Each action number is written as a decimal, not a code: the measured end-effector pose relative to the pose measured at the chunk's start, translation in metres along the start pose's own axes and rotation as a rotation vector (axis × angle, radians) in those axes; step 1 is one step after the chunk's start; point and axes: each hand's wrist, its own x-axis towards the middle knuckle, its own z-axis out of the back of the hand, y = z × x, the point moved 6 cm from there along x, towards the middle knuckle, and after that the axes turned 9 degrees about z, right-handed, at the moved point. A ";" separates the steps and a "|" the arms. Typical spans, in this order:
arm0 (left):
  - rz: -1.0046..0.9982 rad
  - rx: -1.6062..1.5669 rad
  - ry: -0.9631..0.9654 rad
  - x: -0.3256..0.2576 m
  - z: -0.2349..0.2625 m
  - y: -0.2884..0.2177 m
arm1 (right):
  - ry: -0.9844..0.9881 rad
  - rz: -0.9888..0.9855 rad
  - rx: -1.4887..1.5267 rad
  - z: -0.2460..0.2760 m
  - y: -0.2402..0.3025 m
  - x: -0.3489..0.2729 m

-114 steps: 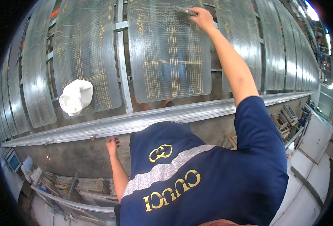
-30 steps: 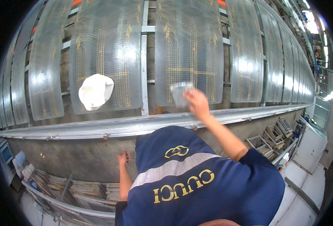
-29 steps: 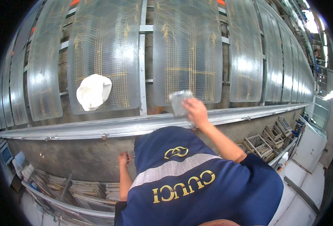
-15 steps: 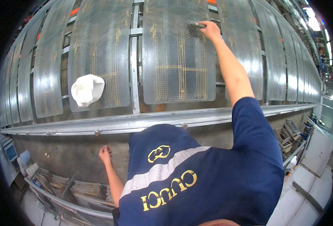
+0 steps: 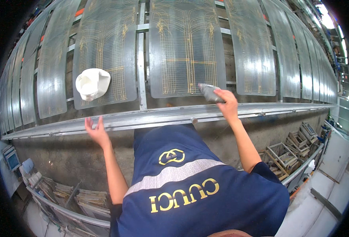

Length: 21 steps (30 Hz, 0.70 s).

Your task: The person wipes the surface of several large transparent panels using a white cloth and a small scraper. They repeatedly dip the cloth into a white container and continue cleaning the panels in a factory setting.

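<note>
My right hand (image 5: 229, 104) is closed on a flat grey hand tool (image 5: 210, 94), smeared by motion, so its exact kind cannot be made out. The tool is over the lower right corner of a translucent grey panel (image 5: 174, 79) printed with fine gold lines. Fingers apart and holding nothing, my left hand (image 5: 98, 133) is at the near metal rail (image 5: 158, 117). Beyond that hand, a white open-topped container (image 5: 102, 85), like a jug, stands on the neighbouring panel (image 5: 119, 94).
More lined panels (image 5: 255, 75) lie in a row to both sides on a metal frame (image 5: 141, 71). Behind me on the left is a rack of stacked frames (image 5: 91, 199); wooden frames (image 5: 283, 156) stand on the right.
My right hand has drawn the grey tool from the panel's far part back to its near edge. My left hand has risen from beside my body to the rail, fingers spreading.
</note>
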 end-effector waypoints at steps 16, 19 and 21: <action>-0.171 -0.076 0.274 0.175 -0.051 -0.016 | -0.211 -0.552 1.246 -0.166 0.174 0.183; -0.167 -0.096 0.303 0.220 -0.001 -0.014 | -0.126 -0.377 0.864 -0.202 0.203 0.254; -0.139 -0.103 0.309 0.266 0.040 -0.009 | -0.106 -0.233 0.562 -0.213 0.226 0.301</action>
